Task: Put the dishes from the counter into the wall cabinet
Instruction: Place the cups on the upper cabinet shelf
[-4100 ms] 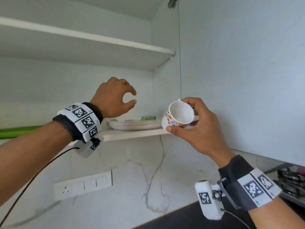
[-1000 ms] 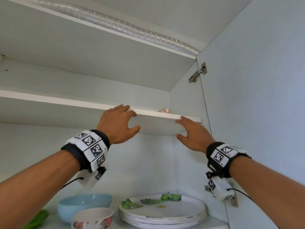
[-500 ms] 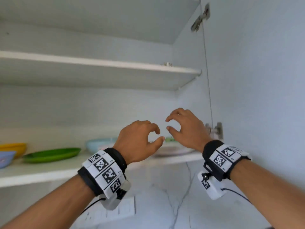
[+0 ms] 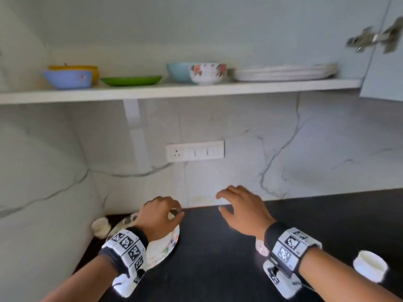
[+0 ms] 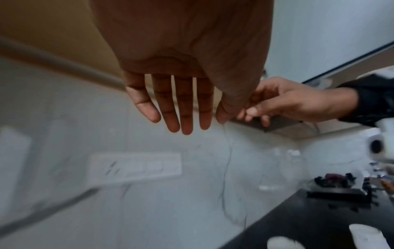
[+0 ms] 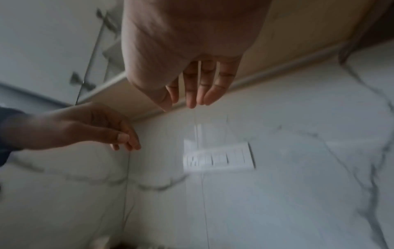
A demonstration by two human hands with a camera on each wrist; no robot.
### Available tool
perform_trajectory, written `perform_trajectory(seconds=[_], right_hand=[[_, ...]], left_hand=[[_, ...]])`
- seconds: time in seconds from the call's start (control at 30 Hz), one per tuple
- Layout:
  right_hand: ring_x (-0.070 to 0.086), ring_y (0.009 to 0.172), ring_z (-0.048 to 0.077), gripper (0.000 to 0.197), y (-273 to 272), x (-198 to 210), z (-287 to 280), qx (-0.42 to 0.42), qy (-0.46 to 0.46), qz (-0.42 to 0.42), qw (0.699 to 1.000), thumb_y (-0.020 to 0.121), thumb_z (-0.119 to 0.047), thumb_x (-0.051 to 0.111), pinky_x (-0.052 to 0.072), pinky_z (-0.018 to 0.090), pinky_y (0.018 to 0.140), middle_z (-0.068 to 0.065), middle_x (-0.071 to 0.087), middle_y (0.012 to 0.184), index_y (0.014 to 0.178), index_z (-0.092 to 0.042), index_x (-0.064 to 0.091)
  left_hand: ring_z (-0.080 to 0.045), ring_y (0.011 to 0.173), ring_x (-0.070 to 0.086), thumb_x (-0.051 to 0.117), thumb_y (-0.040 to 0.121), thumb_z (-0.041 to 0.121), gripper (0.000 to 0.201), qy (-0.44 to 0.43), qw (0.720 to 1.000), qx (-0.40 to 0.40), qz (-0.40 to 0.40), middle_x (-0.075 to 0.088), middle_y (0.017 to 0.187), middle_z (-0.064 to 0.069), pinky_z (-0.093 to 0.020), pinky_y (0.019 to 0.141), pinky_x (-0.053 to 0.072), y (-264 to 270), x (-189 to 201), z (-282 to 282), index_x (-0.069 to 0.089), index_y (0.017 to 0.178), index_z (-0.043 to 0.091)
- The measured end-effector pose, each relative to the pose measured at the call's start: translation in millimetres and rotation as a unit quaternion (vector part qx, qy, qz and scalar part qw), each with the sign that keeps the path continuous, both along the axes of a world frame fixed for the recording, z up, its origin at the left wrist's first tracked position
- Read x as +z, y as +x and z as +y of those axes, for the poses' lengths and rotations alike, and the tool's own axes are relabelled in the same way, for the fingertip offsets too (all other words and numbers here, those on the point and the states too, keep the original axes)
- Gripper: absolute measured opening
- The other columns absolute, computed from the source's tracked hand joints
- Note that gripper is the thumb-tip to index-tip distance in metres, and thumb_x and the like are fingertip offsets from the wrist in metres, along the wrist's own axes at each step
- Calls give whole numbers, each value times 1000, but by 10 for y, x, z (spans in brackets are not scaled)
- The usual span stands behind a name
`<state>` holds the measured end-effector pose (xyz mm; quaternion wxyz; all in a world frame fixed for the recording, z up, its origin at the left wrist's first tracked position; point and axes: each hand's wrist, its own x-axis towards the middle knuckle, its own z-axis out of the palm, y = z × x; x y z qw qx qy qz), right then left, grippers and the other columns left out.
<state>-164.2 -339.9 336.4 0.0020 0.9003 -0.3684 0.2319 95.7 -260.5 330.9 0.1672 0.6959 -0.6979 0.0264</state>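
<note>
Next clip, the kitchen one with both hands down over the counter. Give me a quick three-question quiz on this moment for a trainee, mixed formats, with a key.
1. True or false: the left hand is gripping the floral plate on the black counter.
2. Multiple choice: on the cabinet shelf, what stands directly left of the stack of white plates?
A. the green plate
B. the floral bowl
C. the yellow bowl
3. Fill in: the right hand holds ____.

Key: 1. False; it hovers above the plate, fingers straight in the left wrist view. 2. B. 3. Nothing.
</note>
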Motion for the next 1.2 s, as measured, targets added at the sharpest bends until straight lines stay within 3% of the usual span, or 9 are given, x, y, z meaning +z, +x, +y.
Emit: perform_trajectory(seconds=[0.07, 0.23, 0.33, 0.47, 0.63, 0.8, 0.93, 1.03, 1.2], right_hand=[[54, 114, 15, 35, 156, -424, 99, -5, 53, 50, 997, 92, -42, 50, 50, 35, 85, -14, 57, 123, 125, -35, 54], [46, 131, 16, 54, 511, -1429, 250, -47, 198, 117, 972, 88, -56, 52, 45, 38, 101, -12, 47, 142, 139, -38, 41], [23, 149, 19, 74, 684, -1967, 349, -83, 303, 145, 938, 83, -67, 52, 34, 47, 112, -6, 23, 162, 148, -43, 27], [0, 153, 22, 87, 774, -2351, 443, -152, 366, 165, 903, 79, -76, 50, 19, 58, 117, -4, 2, 167, 153, -45, 14], [-6, 153, 24, 90, 857, -2555, 531, -209, 372, 190, 884, 79, -77, 48, 8, 57, 120, -4, -9, 166, 154, -44, 9], [-10, 153, 23, 90, 860, -2574, 529, -213, 388, 211, 872, 82, -77, 43, 4, 56, 121, -4, -15, 165, 154, -46, -1], [-13, 152, 23, 89, 889, -2584, 537, -219, 400, 217, 863, 83, -76, 41, 2, 56, 121, -4, -18, 164, 154, -46, -4], [-14, 152, 23, 88, 888, -2585, 546, -222, 404, 222, 859, 85, -76, 40, 1, 55, 121, -4, -20, 164, 154, -45, -5], [-15, 152, 24, 86, 896, -2599, 574, -224, 405, 225, 857, 87, -75, 37, 1, 56, 121, -3, -20, 164, 154, -44, -7]], left_hand=[[-15, 113, 56, 44, 85, 57, 38, 63, 997, 50, 3, 63, 118, 15, -32, 96, 43, 371, -468, 93, 63, 112, 36], [-15, 130, 42, 50, 83, 57, 50, 207, 974, 93, 15, 46, 141, 13, -36, 107, 35, 1054, -1536, 265, 48, 130, 40], [-18, 141, 31, 57, 82, 59, 69, 255, 963, 82, 17, 35, 153, 6, -39, 114, 30, 1272, -1984, 325, 37, 143, 35], [-25, 149, 11, 57, 82, 62, 83, 294, 953, 64, -25, 13, 162, -2, -52, 118, 15, 1358, -2270, 336, 21, 151, 33], [-28, 147, 18, 50, 88, 62, 77, 281, 958, 49, -35, 14, 162, -4, -51, 114, 26, 1469, -2398, 232, 20, 151, 32], [-28, 140, 28, 42, 92, 63, 67, 249, 965, 32, -71, 25, 157, -3, -49, 106, 35, 1529, -2499, 129, 26, 148, 30], [-28, 117, 48, 44, 96, 49, 45, 203, 969, 12, -138, 47, 133, -3, -45, 86, 47, 1503, -2528, 112, 43, 134, 26], [-30, 87, 60, 66, 86, 29, 28, 192, 963, -16, -187, 59, 102, -8, -43, 63, 53, 1432, -2498, 139, 58, 111, 19], [-34, 74, 63, 80, 58, 8, 47, 142, 966, -42, -210, 65, 94, -17, -39, 51, 49, 1405, -2324, 162, 63, 101, 10]])
